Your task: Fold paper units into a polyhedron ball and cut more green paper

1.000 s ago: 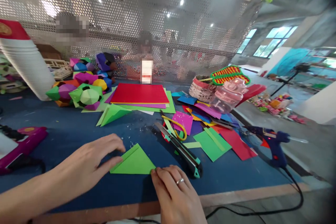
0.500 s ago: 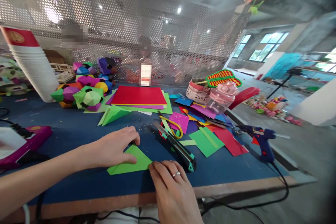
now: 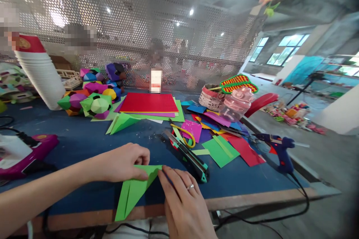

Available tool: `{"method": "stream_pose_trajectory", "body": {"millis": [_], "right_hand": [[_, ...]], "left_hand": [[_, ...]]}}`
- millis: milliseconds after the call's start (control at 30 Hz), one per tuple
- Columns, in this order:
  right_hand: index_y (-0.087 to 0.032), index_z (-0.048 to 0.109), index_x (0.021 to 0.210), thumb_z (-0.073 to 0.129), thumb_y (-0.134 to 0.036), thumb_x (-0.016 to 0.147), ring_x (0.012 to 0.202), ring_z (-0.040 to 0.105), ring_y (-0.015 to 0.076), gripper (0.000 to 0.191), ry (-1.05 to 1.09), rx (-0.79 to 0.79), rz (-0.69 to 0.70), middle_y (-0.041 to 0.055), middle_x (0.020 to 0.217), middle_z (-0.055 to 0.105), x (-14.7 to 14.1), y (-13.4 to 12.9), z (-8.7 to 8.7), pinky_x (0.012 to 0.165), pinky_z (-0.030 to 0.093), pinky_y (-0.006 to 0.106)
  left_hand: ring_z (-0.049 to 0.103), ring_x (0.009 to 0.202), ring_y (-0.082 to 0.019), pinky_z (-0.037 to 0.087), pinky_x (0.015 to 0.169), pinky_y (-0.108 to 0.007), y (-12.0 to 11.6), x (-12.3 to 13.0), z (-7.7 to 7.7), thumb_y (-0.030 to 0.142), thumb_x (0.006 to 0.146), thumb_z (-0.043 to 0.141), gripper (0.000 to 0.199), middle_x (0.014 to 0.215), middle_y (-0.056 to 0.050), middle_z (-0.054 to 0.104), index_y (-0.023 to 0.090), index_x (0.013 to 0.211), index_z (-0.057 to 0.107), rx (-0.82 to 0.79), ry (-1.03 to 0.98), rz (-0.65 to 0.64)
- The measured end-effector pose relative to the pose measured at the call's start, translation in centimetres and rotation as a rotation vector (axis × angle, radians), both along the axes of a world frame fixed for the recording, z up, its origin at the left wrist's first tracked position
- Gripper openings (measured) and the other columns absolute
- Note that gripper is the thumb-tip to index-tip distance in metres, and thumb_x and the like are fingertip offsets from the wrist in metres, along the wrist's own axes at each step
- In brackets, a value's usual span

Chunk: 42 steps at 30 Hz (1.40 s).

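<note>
A folded green paper [image 3: 134,194] lies near the table's front edge, its lower tip reaching over the wooden rim. My left hand [image 3: 123,164] pinches its upper left part between thumb and curled fingers. At the paper's right corner my right hand [image 3: 183,198], with a ring on one finger, has its fingers pressed together on the paper. Just right of the hands lies a utility knife [image 3: 190,157], beside yellow-handled scissors [image 3: 186,134]. Another folded green piece [image 3: 123,122] rests behind my left hand.
Red sheets [image 3: 148,102] lie at the back, with paper balls [image 3: 97,105] and stacked cups [image 3: 42,74] to the left. Right are loose green paper [image 3: 220,152], a pink bottle [image 3: 238,102] and a glue gun [image 3: 282,151]. People show behind the mesh.
The green paper has turned, its left end swinging down towards the front edge. Both hands remain on it, with my left hand slightly lower. The view has shifted slightly.
</note>
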State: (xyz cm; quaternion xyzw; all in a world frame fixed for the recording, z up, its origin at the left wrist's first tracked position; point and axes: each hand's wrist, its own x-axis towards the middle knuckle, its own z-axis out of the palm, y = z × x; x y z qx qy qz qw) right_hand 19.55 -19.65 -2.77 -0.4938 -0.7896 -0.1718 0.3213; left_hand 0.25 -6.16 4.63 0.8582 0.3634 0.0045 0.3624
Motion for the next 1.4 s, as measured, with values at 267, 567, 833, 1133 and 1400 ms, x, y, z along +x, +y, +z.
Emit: {"method": "stream_pose_trajectory", "body": {"millis": [267, 567, 833, 1133, 1400], "right_hand": [[-0.012, 0.067, 0.116, 0.054, -0.041, 0.098, 0.099, 0.067, 0.0220, 0.036, 0.134, 0.093, 0.156, 0.0103, 0.105, 0.075, -1.8, 0.3, 1.0, 0.091, 0.052, 0.036], [-0.017, 0.070, 0.099, 0.054, -0.012, 0.100, 0.089, 0.066, 0.0148, 0.016, 0.173, 0.114, 0.110, 0.0016, 0.092, 0.074, -2.8, 1.0, 0.0, 0.095, 0.044, 0.031], [-0.017, 0.068, 0.092, 0.049, -0.011, 0.101, 0.084, 0.065, 0.0161, 0.022, 0.165, 0.051, 0.132, 0.0026, 0.086, 0.074, -2.2, 1.1, -0.4, 0.094, 0.043, 0.034], [-0.019, 0.068, 0.091, 0.051, -0.010, 0.099, 0.077, 0.066, 0.0157, 0.022, 0.169, 0.000, 0.126, 0.0018, 0.081, 0.073, -2.1, 1.2, -0.1, 0.085, 0.046, 0.034], [-0.018, 0.069, 0.084, 0.058, -0.009, 0.096, 0.067, 0.061, 0.0152, 0.019, 0.210, -0.045, 0.138, 0.0000, 0.069, 0.067, -1.5, 1.6, 0.5, 0.079, 0.045, 0.033]], "left_hand": [[0.060, 0.064, -0.016, 0.040, 0.059, -0.024, -1.0, -0.3, -1.3, 0.043, 0.066, 0.079, 0.048, 0.069, 0.004, 0.067, 0.020, 0.098, 0.053, -0.488, -0.407, 0.493], [0.062, 0.057, -0.014, 0.040, 0.048, -0.021, -2.4, -1.4, -4.1, 0.040, 0.074, 0.072, 0.052, 0.079, 0.003, 0.068, 0.024, 0.111, 0.040, -0.528, -0.507, 0.575], [0.066, 0.111, -0.022, 0.056, 0.092, -0.034, -4.0, -4.7, -3.7, 0.023, 0.097, 0.055, 0.017, 0.124, -0.004, 0.063, 0.029, 0.112, 0.062, 0.598, -0.312, 0.106], [0.066, 0.094, -0.014, 0.055, 0.082, -0.020, -4.8, -6.0, -4.7, 0.021, 0.102, 0.056, 0.010, 0.104, -0.003, 0.067, 0.023, 0.099, 0.066, 0.561, -0.375, -0.158], [0.063, 0.082, -0.012, 0.052, 0.075, -0.020, -5.2, -5.7, -5.4, 0.019, 0.106, 0.050, 0.018, 0.089, -0.001, 0.065, 0.021, 0.092, 0.063, 0.583, -0.432, -0.084]]}}
